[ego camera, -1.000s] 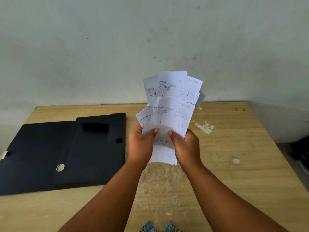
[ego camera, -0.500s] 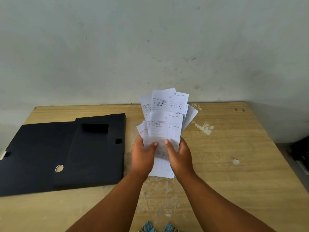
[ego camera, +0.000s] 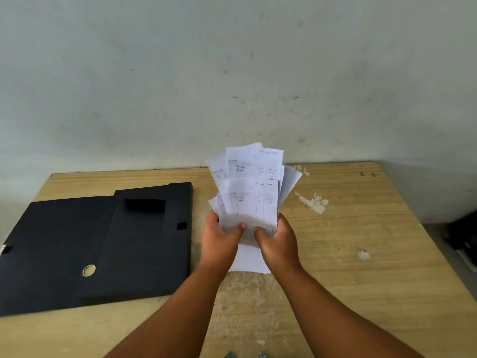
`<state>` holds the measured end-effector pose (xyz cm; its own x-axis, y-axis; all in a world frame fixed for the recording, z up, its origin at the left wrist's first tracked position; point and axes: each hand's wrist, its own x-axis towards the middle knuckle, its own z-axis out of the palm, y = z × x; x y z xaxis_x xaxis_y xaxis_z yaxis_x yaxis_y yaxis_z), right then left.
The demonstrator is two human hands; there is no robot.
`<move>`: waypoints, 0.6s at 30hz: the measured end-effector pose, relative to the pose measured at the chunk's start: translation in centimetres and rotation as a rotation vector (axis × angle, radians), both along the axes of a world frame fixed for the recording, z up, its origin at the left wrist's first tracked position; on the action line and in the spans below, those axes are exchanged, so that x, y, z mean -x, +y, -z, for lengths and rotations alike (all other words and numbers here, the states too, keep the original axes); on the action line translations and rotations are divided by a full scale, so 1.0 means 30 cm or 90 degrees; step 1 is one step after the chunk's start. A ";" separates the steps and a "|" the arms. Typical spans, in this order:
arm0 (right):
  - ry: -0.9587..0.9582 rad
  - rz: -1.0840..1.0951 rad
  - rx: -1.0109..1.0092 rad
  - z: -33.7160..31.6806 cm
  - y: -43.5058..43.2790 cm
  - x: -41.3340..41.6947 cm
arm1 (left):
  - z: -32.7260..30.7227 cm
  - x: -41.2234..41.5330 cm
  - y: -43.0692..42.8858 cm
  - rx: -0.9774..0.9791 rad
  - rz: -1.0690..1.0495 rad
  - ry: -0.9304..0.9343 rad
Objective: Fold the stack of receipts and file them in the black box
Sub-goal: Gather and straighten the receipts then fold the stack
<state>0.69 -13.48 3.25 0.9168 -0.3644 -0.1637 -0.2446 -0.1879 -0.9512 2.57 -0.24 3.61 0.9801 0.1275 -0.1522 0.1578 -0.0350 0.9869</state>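
Item: receipts (ego camera: pixel 251 200), white slips with printed tables and handwriting, loose and fanned, unfolded. Held upright above the table (ego camera: pixel 361 254), near its middle, tops spreading toward the wall (ego camera: pixel 232 60).

Item: my left hand (ego camera: pixel 219 239). Fingers curled behind the lower left of the bundle, thumb pressed on the front sheet; closed on the paper.

Item: my right hand (ego camera: pixel 278 241). Same grip on the lower right, thumb on the front, fingers wrapped behind. The two thumbs lie close together, a narrow gap between them. The bottom edges of the slips hang out below both palms.

Item: black box (ego camera: pixel 98 244), flat on the table to the left of my hands, just beside my left wrist but apart from it. Lying opened out, with a round finger hole (ego camera: pixel 89 270) near its front, a rectangular recess and a small square slot on the raised panel.

Item: table, pale wood grain, with white paint marks (ego camera: pixel 313 202) to the right of the receipts and a smaller one further right.

Item: dark object at the right edge, on the floor; kind not discernible.
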 end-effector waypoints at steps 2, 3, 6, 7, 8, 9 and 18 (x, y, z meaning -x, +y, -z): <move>0.011 -0.006 0.003 0.014 0.003 0.010 | 0.015 0.006 0.004 -0.003 0.005 0.013; 0.013 -0.005 0.002 0.017 0.004 0.014 | 0.019 0.008 0.005 -0.008 0.005 0.015; 0.011 0.012 0.009 0.022 0.008 0.023 | 0.014 0.010 0.003 -0.023 -0.002 0.013; 0.004 0.020 0.010 0.023 0.009 0.025 | 0.009 0.009 0.002 -0.018 -0.003 0.009; -0.006 0.028 0.009 0.022 0.010 0.026 | 0.001 0.008 0.003 -0.011 -0.002 0.003; -0.015 0.034 0.007 0.020 0.010 0.026 | -0.007 0.006 0.001 -0.006 0.001 -0.007; 0.001 0.026 -0.003 0.029 0.007 0.036 | 0.010 0.027 0.015 -0.002 0.016 0.006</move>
